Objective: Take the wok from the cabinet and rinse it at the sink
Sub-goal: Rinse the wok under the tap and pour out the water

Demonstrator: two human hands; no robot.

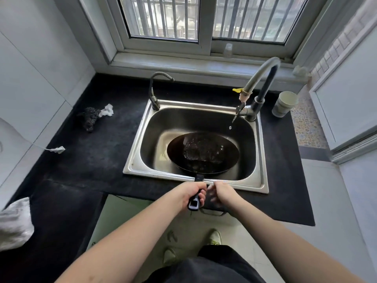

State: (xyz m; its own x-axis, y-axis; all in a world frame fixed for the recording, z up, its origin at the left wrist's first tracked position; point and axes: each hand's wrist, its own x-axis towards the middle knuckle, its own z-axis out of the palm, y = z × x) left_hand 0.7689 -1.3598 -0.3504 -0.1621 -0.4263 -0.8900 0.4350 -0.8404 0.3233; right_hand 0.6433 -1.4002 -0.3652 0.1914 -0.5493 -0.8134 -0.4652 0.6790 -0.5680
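Observation:
A black wok (pixel 204 153) sits low inside the steel sink (pixel 140 139), with water sloshing in its bowl. Its dark handle reaches over the sink's front rim. My left hand (pixel 192 194) is closed around that handle. My right hand (pixel 221 193) is just to the right of the handle, blurred, fingers loosely curled and holding nothing that I can see. The tall faucet (pixel 257 99) stands at the sink's back right corner. Only a few drops fall from the outlet at its base.
A second, smaller tap (pixel 155 94) stands at the sink's back left. A dark scrubber and white cloth (pixel 95 117) lie on the black counter to the left. A cup (pixel 285 104) stands right of the faucet. A white cloth (pixel 14 223) lies at the near left.

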